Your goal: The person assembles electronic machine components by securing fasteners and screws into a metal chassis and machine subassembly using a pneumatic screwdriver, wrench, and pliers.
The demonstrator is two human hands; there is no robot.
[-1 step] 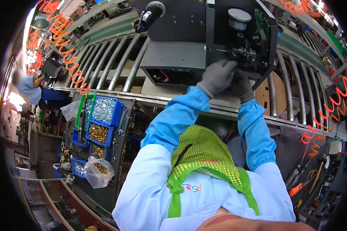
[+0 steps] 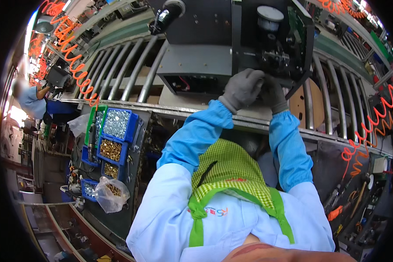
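A large dark grey machine housing [image 2: 201, 61] stands open on the roller conveyor in front of me. Inside its right bay sit a white-topped cylinder [image 2: 270, 18], a green circuit board [image 2: 295, 27] and a small metal mechanism [image 2: 276, 57]. My left hand [image 2: 243, 89], in a grey glove, is at the bay's near edge with its fingers curled closed. Beside it is my gloved right hand [image 2: 274, 95], its fingers bent in toward the left ones. The hands nearly touch. Whatever the fingers pinch is too small or hidden to make out.
Metal rollers [image 2: 131, 72] run to both sides. At left, blue bins [image 2: 118, 124] hold silver and brass screws, beside a plastic bag [image 2: 112, 195] and a dark screwdriver-like tool [image 2: 91, 135]. Orange coiled hoses [image 2: 72, 52] hang around. Hand tools [image 2: 351, 201] lie at right. A co-worker [image 2: 30, 98] is at far left.
Both hands have drawn slightly toward me, away from the metal mechanism. The left fingers are curled in more tightly. The housing appears slightly higher in the picture.
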